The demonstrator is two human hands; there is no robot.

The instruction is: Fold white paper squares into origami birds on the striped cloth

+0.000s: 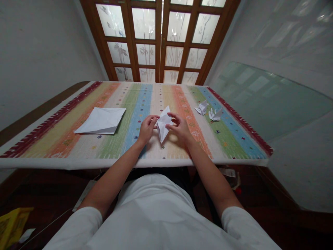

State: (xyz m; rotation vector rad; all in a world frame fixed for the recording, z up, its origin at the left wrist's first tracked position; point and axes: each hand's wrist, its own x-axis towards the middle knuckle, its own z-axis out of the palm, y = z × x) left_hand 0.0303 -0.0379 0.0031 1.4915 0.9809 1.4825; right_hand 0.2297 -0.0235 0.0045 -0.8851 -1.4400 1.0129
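Note:
A folded white paper (163, 125), shaped like a long diamond with pointed ends, is held upright just above the table between my two hands. My left hand (148, 129) pinches its left edge with curled fingers. On the other side, my right hand (179, 126) grips the right edge, the thumb on the near face and the fingers higher up. To the left lies a stack of white paper sheets (101, 121). Two finished-looking folded paper cranes, one crane (202, 107) and a second crane (215, 114), stand at the right.
A striped, colourful cloth (135, 100) covers the table, whose white front edge (78, 164) is close to my body. Wooden doors with glass panes (158, 41) stand beyond it. A glass sheet (265, 93) leans at the right wall. A yellow crate (13, 224) is on the floor at left.

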